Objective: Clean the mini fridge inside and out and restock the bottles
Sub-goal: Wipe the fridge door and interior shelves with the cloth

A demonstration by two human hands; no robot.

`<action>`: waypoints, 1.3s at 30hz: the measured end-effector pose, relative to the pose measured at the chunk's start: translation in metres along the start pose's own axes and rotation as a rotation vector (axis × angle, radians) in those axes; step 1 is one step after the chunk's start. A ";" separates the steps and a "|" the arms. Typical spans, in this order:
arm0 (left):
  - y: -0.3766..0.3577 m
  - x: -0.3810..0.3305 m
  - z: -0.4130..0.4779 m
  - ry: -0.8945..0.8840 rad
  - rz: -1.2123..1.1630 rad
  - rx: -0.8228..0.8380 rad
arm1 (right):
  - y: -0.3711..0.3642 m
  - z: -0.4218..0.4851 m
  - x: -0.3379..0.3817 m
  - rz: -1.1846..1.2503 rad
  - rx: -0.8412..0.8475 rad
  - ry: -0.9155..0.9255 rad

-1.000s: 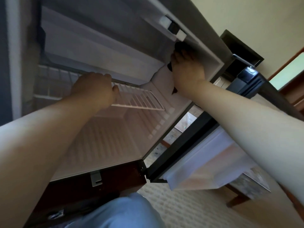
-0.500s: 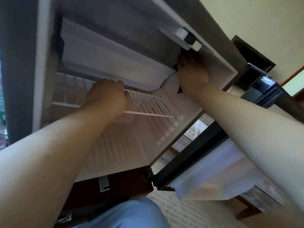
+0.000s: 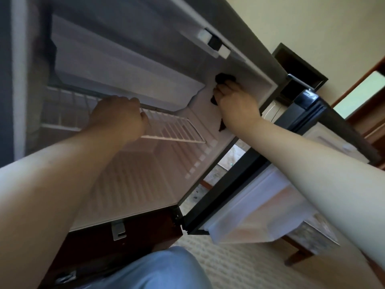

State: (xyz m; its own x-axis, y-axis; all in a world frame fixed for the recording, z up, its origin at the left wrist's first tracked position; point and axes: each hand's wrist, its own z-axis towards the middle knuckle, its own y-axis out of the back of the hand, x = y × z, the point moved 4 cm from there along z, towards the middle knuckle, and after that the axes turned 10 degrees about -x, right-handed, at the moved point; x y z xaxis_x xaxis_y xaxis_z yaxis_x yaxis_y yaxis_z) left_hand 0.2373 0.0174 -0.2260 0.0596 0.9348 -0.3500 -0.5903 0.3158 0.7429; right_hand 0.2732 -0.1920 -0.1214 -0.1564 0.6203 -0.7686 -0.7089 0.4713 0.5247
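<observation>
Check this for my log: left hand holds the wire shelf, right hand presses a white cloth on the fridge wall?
Head view: the cloth in the right hand is black, not white. The left hand does hold the wire shelf.

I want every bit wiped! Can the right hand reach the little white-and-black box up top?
Probably yes. The right hand holds the dark cloth on the fridge wall just below the control box, with only bare wall between them.

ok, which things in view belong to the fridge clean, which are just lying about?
Job: mini fridge, its open door, wire shelf held by left hand, dark cloth in right hand.
Lying about: side table, carpet, dark wall frame.
</observation>
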 end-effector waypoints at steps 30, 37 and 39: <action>-0.008 0.000 -0.001 0.022 -0.052 -0.110 | -0.045 0.028 0.051 0.090 0.069 0.036; -0.008 -0.001 -0.002 0.027 -0.048 -0.135 | -0.027 0.021 0.048 0.574 -0.425 -0.051; -0.008 -0.001 -0.002 0.027 -0.055 -0.130 | -0.013 0.031 0.043 0.683 -0.584 -0.162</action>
State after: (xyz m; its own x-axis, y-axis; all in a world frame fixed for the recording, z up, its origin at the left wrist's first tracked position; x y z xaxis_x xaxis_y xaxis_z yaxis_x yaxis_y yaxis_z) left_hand 0.2402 0.0132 -0.2331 0.0741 0.9112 -0.4052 -0.6859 0.3415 0.6426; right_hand 0.2974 -0.1521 -0.1501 -0.6028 0.7490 -0.2749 -0.7397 -0.3955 0.5445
